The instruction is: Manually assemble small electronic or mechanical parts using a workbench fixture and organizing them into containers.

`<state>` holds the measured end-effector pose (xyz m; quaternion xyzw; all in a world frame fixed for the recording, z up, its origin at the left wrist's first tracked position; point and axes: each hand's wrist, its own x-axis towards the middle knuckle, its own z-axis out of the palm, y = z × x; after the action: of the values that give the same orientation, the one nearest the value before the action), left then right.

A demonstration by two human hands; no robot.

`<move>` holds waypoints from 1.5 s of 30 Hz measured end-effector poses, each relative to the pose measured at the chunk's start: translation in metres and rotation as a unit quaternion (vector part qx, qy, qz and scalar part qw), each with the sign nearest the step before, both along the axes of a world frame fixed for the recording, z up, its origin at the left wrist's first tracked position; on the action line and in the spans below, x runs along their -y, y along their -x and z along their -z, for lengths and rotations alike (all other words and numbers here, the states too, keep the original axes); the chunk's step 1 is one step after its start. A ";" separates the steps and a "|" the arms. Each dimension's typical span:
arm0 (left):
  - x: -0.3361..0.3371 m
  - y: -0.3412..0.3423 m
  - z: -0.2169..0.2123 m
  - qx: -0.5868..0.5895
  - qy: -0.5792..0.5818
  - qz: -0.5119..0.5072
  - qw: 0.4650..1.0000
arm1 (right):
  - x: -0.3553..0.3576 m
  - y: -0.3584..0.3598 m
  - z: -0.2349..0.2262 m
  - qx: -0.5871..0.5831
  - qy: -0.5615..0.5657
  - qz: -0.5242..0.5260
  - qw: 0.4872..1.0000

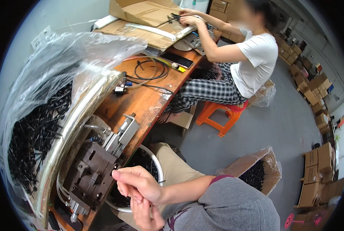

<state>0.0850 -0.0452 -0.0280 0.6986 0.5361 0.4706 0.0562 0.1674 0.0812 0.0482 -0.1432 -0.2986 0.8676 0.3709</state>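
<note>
Grey sleeve (233, 204) fills six o'clock. Right hand (139, 184) pinches a thin black pin (161, 181) just beside the metal jig (91, 173) on the table (141, 100); left hand (145, 213), below it, curls loosely, touching the right. White bowl (156, 163) of black parts sits behind them.

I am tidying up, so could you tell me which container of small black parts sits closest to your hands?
The white bowl under the bench edge, right beside your right hand. The clear plastic bag and the lined cardboard box lie farther off.
</note>
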 end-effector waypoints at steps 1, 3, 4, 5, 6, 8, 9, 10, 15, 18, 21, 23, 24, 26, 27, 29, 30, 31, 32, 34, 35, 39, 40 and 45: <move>0.002 0.005 0.005 0.094 -0.023 -0.023 0.995 | 0.003 -0.001 -0.005 -0.009 -0.036 0.029 0.999; 0.010 0.017 0.004 0.246 -0.035 -0.111 0.962 | 0.017 -0.002 -0.007 -0.066 -0.068 0.024 0.995; 0.009 0.022 0.004 0.389 -0.034 -0.131 0.911 | 0.024 -0.004 -0.009 -0.068 -0.052 -0.027 0.996; 0.006 0.028 0.004 0.360 -0.026 -0.152 0.920 | 0.029 -0.002 -0.012 -0.123 -0.033 -0.091 0.988; 0.002 0.033 0.000 0.328 -0.022 -0.176 0.928 | 0.033 0.000 -0.015 -0.179 -0.016 -0.158 0.971; -0.005 0.036 -0.010 0.292 -0.016 -0.195 0.936 | 0.049 0.000 -0.011 -0.298 -0.070 -0.241 0.921; -0.008 0.037 -0.015 0.285 -0.017 -0.196 0.938 | 0.057 0.003 -0.006 -0.357 -0.097 -0.285 0.884; -0.010 0.031 -0.020 0.313 -0.017 -0.169 0.935 | 0.064 0.005 -0.001 -0.388 -0.103 -0.333 0.853; -0.014 0.011 -0.024 0.300 -0.055 -0.153 0.940 | 0.078 0.006 0.022 -0.425 -0.114 -0.475 0.762; -0.014 0.008 -0.029 0.323 -0.045 -0.163 0.931 | 0.079 0.009 0.031 -0.429 -0.120 -0.517 0.731; -0.009 0.013 -0.023 0.314 -0.042 -0.155 0.936 | 0.077 0.012 0.039 -0.428 -0.122 -0.544 0.711; -0.005 0.015 -0.021 0.311 -0.031 -0.153 0.937 | 0.075 0.011 0.044 -0.428 -0.129 -0.557 0.700; -0.004 0.015 -0.020 0.311 -0.028 -0.156 0.937 | 0.073 0.011 0.046 -0.427 -0.131 -0.563 0.695; -0.003 0.016 -0.018 0.310 -0.022 -0.160 0.937 | 0.072 0.013 0.050 -0.425 -0.138 -0.571 0.688; -0.001 0.017 -0.017 0.325 -0.016 -0.131 0.936 | 0.071 0.014 0.052 -0.426 -0.143 -0.575 0.684; 0.003 0.022 -0.017 0.355 -0.004 -0.074 0.932 | 0.069 0.013 0.056 -0.425 -0.149 -0.577 0.682; 0.002 0.020 -0.019 0.347 -0.014 -0.082 0.934 | 0.069 0.014 0.057 -0.424 -0.153 -0.580 0.678; -0.002 0.017 -0.022 0.338 -0.023 -0.090 0.936 | 0.068 0.014 0.057 -0.423 -0.154 -0.583 0.677; -0.004 0.016 -0.023 0.330 -0.032 -0.099 0.938 | 0.068 0.015 0.058 -0.421 -0.160 -0.584 0.675; -0.003 0.018 -0.021 0.323 -0.022 -0.094 0.942 | 0.067 0.016 0.061 -0.422 -0.165 -0.591 0.668; -0.002 0.019 -0.020 0.318 -0.018 -0.092 0.943 | 0.067 0.017 0.063 -0.422 -0.167 -0.593 0.666; -0.002 0.019 -0.014 0.289 -0.008 -0.144 0.946 | 0.065 0.018 0.065 -0.414 -0.180 -0.597 0.663; -0.002 0.020 -0.012 0.294 -0.009 -0.145 0.945 | 0.065 0.019 0.067 -0.413 -0.181 -0.596 0.665; -0.004 0.029 -0.003 0.271 -0.027 -0.103 0.957 | 0.064 0.033 0.073 -0.390 -0.223 -0.576 0.683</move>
<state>0.0561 -0.0417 -0.0249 0.4871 0.5569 0.6597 0.1316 0.1345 0.0172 -0.0248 0.4958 -0.3354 0.7951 -0.0977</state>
